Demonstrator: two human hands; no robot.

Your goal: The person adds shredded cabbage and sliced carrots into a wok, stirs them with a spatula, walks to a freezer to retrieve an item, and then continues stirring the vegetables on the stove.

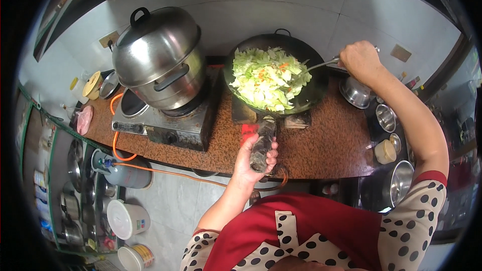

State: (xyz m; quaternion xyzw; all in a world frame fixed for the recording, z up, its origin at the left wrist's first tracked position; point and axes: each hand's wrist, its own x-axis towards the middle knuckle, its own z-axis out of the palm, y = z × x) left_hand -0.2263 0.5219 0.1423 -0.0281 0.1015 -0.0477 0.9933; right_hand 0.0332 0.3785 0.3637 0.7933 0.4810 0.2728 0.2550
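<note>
My left hand (pixel 256 158) grips the worn, dark handle (pixel 262 141) of a wok below its near rim. The dark wok (pixel 316 86) sits over the counter, holding a heap of shredded cabbage (pixel 263 77) with small orange pieces. My right hand (pixel 359 62) is closed around the metal handle of a cooking utensil (pixel 324 64), right of the wok. The utensil's head is hidden among the cabbage at the right side of the heap.
Left of the wok, a large lidded steel pot (pixel 158 52) stands on a gas stove (pixel 173 130). Steel bowls (pixel 386 117) line the right side. An orange hose (pixel 169 173) runs from a gas cylinder (pixel 128 173) below the speckled counter (pixel 327 150). Raw meat (pixel 85 119) lies far left.
</note>
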